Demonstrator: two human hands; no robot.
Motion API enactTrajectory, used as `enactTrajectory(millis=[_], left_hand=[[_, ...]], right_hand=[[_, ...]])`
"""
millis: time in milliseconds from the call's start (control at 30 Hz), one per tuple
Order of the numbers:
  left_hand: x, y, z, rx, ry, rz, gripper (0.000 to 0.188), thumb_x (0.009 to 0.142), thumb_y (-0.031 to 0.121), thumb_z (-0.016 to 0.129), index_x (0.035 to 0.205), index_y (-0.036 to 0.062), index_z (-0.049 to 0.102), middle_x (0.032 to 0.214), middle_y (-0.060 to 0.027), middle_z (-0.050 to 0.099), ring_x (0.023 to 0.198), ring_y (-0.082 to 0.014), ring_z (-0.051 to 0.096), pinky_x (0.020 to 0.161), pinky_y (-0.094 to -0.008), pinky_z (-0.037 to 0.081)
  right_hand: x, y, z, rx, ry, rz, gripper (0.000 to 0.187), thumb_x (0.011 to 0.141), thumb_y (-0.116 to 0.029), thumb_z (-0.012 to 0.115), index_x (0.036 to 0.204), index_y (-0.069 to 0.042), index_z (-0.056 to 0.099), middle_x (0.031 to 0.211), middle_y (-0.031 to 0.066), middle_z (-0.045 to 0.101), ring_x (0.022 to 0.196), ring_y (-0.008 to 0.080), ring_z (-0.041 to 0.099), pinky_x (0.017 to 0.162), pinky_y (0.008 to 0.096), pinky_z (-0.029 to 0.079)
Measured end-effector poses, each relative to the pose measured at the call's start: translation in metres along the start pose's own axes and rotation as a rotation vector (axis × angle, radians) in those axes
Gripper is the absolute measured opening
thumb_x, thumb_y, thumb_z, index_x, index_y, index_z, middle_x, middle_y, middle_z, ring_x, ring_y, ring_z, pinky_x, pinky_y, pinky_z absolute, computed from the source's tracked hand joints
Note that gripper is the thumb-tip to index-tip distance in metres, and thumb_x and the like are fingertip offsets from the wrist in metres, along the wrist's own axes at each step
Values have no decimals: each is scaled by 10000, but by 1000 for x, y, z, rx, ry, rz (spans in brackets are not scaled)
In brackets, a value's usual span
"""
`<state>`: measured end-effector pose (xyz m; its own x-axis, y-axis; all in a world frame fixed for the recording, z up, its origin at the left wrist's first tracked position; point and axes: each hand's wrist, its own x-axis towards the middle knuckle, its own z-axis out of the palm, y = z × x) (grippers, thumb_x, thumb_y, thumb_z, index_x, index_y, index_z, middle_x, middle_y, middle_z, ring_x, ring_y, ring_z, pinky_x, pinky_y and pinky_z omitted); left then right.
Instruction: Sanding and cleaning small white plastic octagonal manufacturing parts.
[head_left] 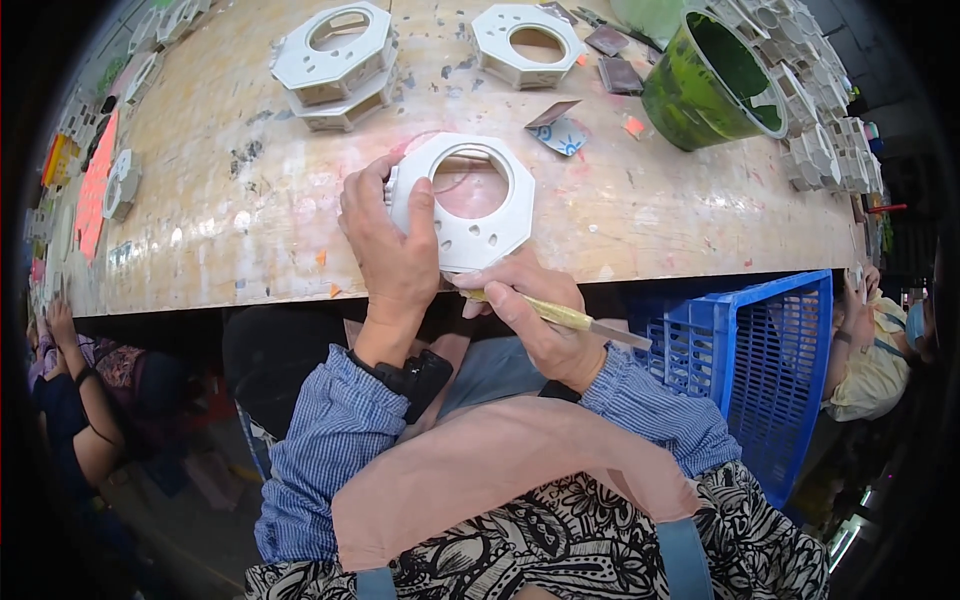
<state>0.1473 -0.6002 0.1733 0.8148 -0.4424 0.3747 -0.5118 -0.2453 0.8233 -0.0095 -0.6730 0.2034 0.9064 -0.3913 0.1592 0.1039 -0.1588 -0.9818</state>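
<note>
The white octagonal piece (521, 200) was near the middle of the frame, at the table's (290, 205) front edge; I couldn't tell whether it touched the wood. Its broad face with the round opening was turned up toward me, and the small cut-outs lay on the side nearest my body. It was about as wide as it was long, so no long axis stood out.

The knife-like tool (560, 314) did have one: it slanted from the piece's lower edge toward the lower right, yellowish handle at the upper left, flat metal end pointing down and right, away from the piece.

My left hand (388, 235) gripped the piece by its left side, forearm rising from the lower left, fingers wrapped over that edge and thumb flat on the face beside the opening. My right hand (540, 305) was closed around the tool, forearm coming in from the lower right, thumb laid along the handle and fingers curled just below the piece.
</note>
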Motion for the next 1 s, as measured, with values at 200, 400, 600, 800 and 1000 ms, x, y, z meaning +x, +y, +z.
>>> enactTrajectory(millis=[200,400,600,800,1000], left_hand=[[3,-1,-3,-41,-48,-8,335,846,189,646,1118,13,559,1049,-142,550,991,-291,512,911,-404,365],[2,4,-3,-32,-49,-104,354,785,197,714,1047,12,563,945,-105,556,835,-231,516,805,-371,414],[-1,5,0,-48,-2,-101,313,791,181,703,1015,16,560,932,-108,557,845,-246,521,802,-373,412],[-1,0,3,19,42,-16,282,836,159,684,1007,-35,572,888,-107,599,798,-178,557,737,-313,456],[-1,2,1,-7,2,-88,312,804,183,690,1024,11,549,941,-123,551,863,-266,519,819,-385,399]], right_hand=[[-9,6,0,47,107,-8,347,1009,-209,433,1066,58,646,860,128,633,769,173,610,734,283,494],[-13,0,-6,47,194,-22,324,1011,-197,437,1072,53,636,858,112,635,742,158,603,711,275,493],[-12,8,-5,-130,216,-28,224,984,-102,492,1073,44,637,849,118,648,739,137,613,665,241,495],[-9,12,-12,-135,128,-84,230,981,-103,499,1071,50,645,838,131,646,745,148,624,663,240,504],[-6,9,-18,-88,50,-102,235,983,-112,493,1051,43,656,836,131,644,736,154,627,665,252,512]])
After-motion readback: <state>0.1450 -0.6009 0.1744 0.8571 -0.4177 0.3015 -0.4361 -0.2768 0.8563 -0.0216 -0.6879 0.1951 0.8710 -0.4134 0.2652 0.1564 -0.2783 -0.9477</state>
